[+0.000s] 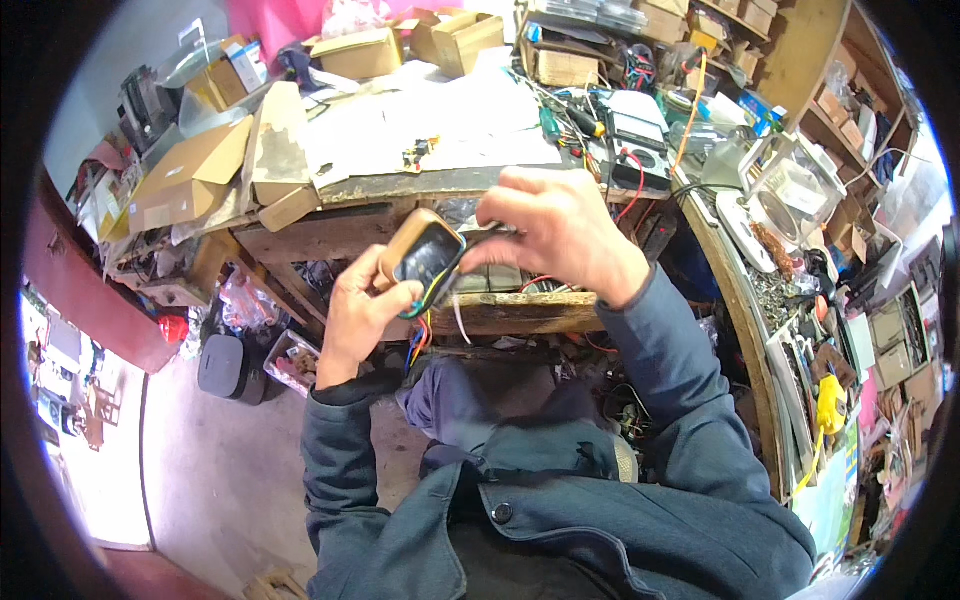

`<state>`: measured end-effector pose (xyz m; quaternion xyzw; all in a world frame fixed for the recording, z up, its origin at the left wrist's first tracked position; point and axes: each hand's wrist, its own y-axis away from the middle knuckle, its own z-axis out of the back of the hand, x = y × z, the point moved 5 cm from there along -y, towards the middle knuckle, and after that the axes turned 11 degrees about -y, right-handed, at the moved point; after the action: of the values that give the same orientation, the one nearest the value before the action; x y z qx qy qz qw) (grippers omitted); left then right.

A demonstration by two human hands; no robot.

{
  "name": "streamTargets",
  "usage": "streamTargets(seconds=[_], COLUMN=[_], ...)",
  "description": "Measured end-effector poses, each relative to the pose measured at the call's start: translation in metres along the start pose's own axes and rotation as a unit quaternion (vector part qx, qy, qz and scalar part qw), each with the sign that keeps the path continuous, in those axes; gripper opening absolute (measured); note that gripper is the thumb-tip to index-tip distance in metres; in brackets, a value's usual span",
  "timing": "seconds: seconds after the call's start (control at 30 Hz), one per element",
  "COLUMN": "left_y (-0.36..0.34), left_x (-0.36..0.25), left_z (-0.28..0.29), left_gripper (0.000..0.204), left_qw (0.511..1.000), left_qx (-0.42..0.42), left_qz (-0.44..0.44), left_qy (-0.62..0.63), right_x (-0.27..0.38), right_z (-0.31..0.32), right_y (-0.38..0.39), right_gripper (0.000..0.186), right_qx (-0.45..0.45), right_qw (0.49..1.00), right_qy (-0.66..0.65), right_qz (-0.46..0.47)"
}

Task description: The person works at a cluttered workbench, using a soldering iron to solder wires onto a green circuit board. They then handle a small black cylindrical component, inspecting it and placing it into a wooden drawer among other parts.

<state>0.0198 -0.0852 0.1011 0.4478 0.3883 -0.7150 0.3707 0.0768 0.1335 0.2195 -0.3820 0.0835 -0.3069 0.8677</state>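
Observation:
My left hand (362, 315) grips a small rounded box with a tan casing and a dark inside (424, 255), held up in front of the workbench edge. Coloured wires (420, 325) in green, yellow, orange and blue hang from the box under my palm. My right hand (560, 232) is above and to the right of the box, its fingers pinched on a thin dark tool or part (492, 232) at the box's upper right corner. What exactly the fingers pinch is too small to tell.
A cluttered wooden workbench (520, 312) runs behind and to the right, with cardboard boxes (190, 180), white papers (440, 120), a multimeter with red and black leads (640, 150) and screwdrivers (555, 125). Shelves (850, 120) of parts line the right side. A dark bin (222, 365) stands on the floor at left.

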Motion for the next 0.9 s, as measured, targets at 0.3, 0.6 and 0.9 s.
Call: streamTargets(seconds=[0.3, 0.6, 0.9], left_y=[0.027, -0.004, -0.047], left_x=[0.034, 0.000, -0.065], left_z=[-0.018, -0.019, 0.010], left_gripper=[0.046, 0.047, 0.041], left_qw=[0.876, 0.736, 0.859], left_qx=[-0.060, 0.062, -0.051], left_qz=[-0.023, -0.160, -0.281], left_qy=[0.478, 0.655, 0.426], right_x=[-0.086, -0.102, -0.068], right_z=[-0.057, -0.102, -0.087], right_y=[0.045, -0.002, -0.050], right_gripper=[0.024, 0.028, 0.027], right_qx=[-0.098, -0.102, -0.055], right_qw=[0.877, 0.943, 0.972], right_qy=[-0.392, -0.258, -0.229], right_qz=[-0.261, -0.186, -0.018])
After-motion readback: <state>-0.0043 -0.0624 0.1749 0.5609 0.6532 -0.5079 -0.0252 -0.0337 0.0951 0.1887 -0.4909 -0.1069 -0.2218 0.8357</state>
